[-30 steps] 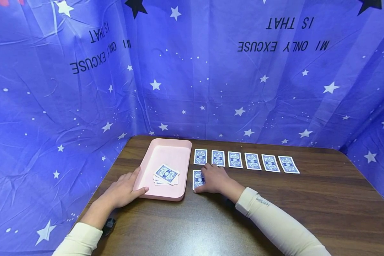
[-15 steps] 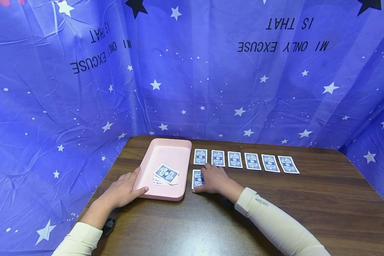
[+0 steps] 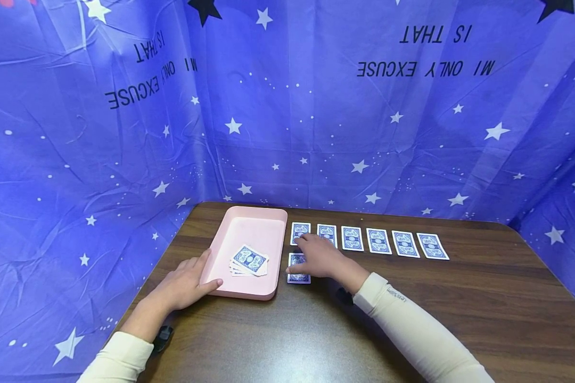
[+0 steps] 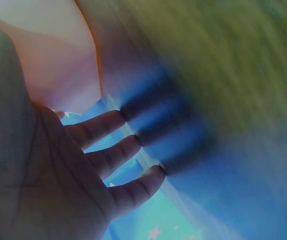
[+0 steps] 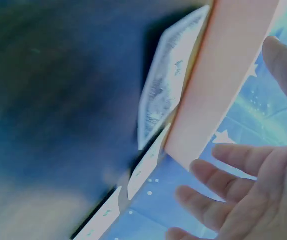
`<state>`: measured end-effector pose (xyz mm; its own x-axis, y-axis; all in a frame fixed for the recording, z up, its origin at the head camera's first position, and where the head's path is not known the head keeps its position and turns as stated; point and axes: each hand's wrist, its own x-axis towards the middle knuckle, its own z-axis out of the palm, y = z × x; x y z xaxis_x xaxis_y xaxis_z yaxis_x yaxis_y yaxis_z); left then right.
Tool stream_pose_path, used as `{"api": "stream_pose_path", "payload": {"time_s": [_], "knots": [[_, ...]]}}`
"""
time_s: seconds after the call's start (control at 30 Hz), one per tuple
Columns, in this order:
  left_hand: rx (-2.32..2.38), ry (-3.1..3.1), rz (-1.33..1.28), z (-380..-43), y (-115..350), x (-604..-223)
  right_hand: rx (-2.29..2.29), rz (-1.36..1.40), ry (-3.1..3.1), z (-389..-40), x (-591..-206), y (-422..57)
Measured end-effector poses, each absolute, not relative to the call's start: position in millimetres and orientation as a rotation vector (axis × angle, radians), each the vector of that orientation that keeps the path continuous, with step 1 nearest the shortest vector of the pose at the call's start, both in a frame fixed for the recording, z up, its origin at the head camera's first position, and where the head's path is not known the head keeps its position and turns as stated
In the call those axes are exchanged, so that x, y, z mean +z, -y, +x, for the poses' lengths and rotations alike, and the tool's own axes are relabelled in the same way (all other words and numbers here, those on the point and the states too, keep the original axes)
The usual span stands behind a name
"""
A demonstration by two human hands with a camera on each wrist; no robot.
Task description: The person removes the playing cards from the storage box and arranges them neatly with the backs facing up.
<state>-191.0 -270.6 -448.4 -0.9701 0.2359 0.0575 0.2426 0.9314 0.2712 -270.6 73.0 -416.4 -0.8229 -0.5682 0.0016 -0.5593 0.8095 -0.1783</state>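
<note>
My right hand (image 3: 323, 258) hovers over a blue-backed playing card (image 3: 298, 278) that lies face down on the table beside the pink tray (image 3: 259, 226). Its fingers are spread and apart from the card (image 5: 166, 82) in the right wrist view, with nothing held. In the head view those fingers partly cover the first two cards of the back row. My left hand (image 3: 182, 284) rests against the tray's left side, thumb at the near rim. Straight fingers (image 4: 106, 157) of that hand touch the table in the left wrist view. A loose pile of cards (image 3: 249, 259) lies inside the tray.
A row of several face-down cards (image 3: 378, 241) stretches rightward from the tray along the back of the wooden table (image 3: 469, 298). Blue star-printed cloth (image 3: 335, 133) hangs behind the table and on both sides.
The right hand has let go of the front card and lifted off it, moving slightly away from me. That card had shifted slightly left before release. Left hand and tray stay put.
</note>
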Motion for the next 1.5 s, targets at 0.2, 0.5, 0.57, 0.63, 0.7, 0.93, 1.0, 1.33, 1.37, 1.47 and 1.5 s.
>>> {"api": "stream_pose_path", "payload": {"time_s": [0.2, 0.5, 0.57, 0.63, 0.7, 0.93, 1.0, 1.33, 1.37, 1.47, 1.5], "knots": [[-0.442, 3.068, -0.377, -190.8, 271.2, -448.4, -0.363, -1.106, -2.885, -277.3, -412.2, -61.8], [-0.435, 3.074, -0.363, -191.1, 271.0, -448.0, -0.372, -1.344, -2.782, -286.9, -412.3, -39.0], [-0.430, 3.079, -0.356, -191.4, 270.7, -447.9, -0.378, -1.377, -2.756, -289.9, -412.7, -33.7], [-0.428, 3.086, -0.351, -191.7, 270.4, -447.7, -0.370, -1.395, -2.732, -292.6, -413.0, -28.4], [-0.425, 3.094, -0.346, -192.2, 270.1, -447.5, -0.359, -1.407, -2.709, -295.3, -413.0, -23.1], [-0.428, 3.104, -0.339, -193.0, 270.0, -446.7, -0.278, -1.481, -2.650, -304.6, -411.7, -4.2], [-0.431, 3.100, -0.341, -192.7, 270.3, -446.9, -0.242, -1.502, -2.635, -308.2, -411.3, 0.9], [-0.435, 3.075, -0.362, -191.9, 271.9, -447.5, -0.140, -1.559, -2.521, -320.9, -411.0, 17.4], [-0.436, 3.073, -0.364, -191.8, 271.9, -447.5, -0.124, -1.560, -2.515, -321.7, -411.8, 18.2], [-0.437, 3.068, -0.370, -191.7, 271.7, -447.7, -0.106, -1.562, -2.499, -322.8, -414.0, 20.3], [-0.435, 3.067, -0.371, -191.8, 271.8, -447.7, -0.102, -1.558, -2.496, -323.2, -414.8, 20.9]]}}
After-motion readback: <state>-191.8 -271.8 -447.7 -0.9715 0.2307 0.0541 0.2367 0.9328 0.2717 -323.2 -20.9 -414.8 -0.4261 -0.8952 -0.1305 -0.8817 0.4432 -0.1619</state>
